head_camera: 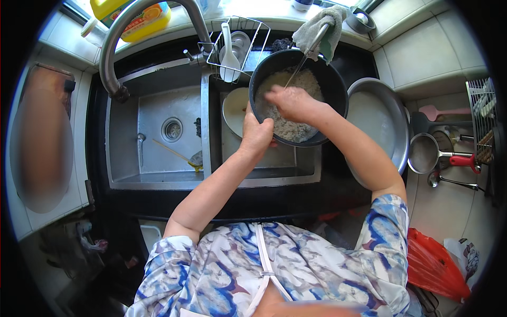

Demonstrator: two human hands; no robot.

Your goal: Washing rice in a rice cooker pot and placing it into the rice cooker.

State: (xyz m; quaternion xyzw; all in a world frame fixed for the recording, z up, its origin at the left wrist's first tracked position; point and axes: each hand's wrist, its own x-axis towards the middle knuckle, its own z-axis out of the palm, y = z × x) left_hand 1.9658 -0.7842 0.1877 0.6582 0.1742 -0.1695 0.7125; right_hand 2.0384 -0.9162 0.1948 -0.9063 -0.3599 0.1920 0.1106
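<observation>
A dark round pot (338, 85) holding wet white grains that look like rice (291, 128) is tilted over the right basin of the sink. My left hand (256, 128) grips the pot's near left rim. Inside the pot, just above the grains, is my right hand (291, 101), its fingers curled and blurred; whether they hold anything cannot be told. A thin metal faucet or rod (297, 72) slants down behind that hand, with a grey cloth (334, 23) draped over its upper part. Partly beneath the pot's left side, a pale bowl (233, 113) sits in the right basin.
A large metal basin (378, 115) stands right of the sink. The left sink basin (158, 111) holds a thin stick (170, 150) and a small spoon (141, 148). A curved faucet (107, 51) arches above it. Behind, a wire rack (259, 35) holds a white rice paddle (229, 59). Strainers and ladles hang right.
</observation>
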